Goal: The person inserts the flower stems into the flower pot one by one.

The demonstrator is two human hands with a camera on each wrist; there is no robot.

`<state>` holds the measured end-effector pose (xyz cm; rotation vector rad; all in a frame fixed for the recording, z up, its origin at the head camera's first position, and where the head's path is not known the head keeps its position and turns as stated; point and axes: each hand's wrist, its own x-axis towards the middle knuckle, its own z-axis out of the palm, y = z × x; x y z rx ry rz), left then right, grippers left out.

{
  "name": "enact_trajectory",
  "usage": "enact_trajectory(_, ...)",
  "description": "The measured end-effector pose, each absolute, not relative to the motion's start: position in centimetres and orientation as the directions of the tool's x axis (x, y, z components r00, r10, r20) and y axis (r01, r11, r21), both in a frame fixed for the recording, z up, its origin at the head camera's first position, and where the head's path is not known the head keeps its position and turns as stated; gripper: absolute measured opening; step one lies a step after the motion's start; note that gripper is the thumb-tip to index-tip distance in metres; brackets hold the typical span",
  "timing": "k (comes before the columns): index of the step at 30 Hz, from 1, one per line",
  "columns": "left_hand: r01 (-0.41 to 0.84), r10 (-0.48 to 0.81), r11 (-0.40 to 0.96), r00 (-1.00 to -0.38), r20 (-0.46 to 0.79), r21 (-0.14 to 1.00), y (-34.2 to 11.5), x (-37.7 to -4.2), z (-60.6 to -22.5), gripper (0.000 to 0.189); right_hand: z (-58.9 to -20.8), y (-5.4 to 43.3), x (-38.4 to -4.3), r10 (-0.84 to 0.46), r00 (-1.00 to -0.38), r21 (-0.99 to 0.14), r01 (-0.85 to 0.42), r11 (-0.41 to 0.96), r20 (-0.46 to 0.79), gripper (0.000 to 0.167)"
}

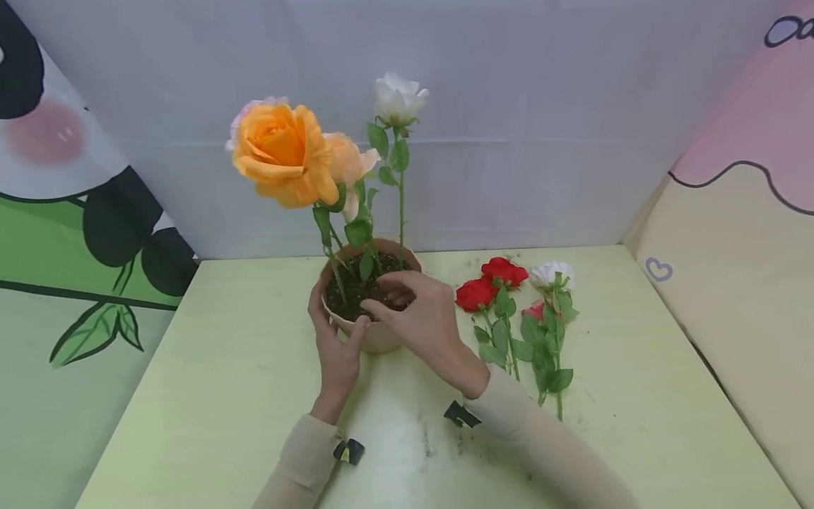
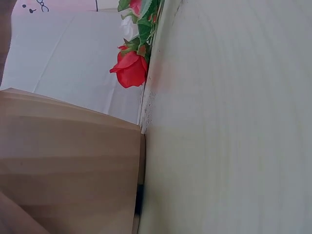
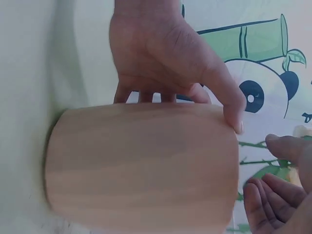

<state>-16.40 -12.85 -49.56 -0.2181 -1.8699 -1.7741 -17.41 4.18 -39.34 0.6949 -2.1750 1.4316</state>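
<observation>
A tan flowerpot (image 1: 378, 339) filled with dark soil (image 1: 356, 291) stands upright on the table. Rising from the soil are a large orange rose (image 1: 280, 147), a peach rose (image 1: 346, 161) and a tall white rose (image 1: 398, 100); a pale pink bloom shows partly behind the orange one. My left hand (image 1: 337, 353) grips the pot's left side, its thumb up at the front rim. Over the right part of the soil hovers my right hand (image 1: 427, 314), fingers loosely bent. In the right wrist view its thumb and fingers (image 3: 280, 192) stand apart, nothing visible between them.
Right of the pot lie red roses (image 1: 477, 293), a white rose (image 1: 553, 274) and a partly covered pinkish-red bloom (image 1: 534, 309), stems toward me. Soil crumbs (image 1: 427, 445) dot the pale table (image 1: 222, 396). A light backdrop (image 1: 509, 141) rises behind it.
</observation>
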Motion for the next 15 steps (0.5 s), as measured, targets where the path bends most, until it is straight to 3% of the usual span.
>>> enact_trajectory(5,0.461,-0.277,0.101,-0.838,0.469,0.882,-13.0,-16.4,-49.5,0.092,-40.3,7.8,-16.3,-0.152,-0.752,-0.662,-0.642,0.388,0.641,0.034)
enact_trajectory(15,0.461,-0.279,0.106,-0.837,0.471,0.881,-12.9,-16.5,-49.5,0.093,-43.8,17.0,-14.8,-0.095,-0.768,-0.627,-0.581,0.519,0.634,0.035)
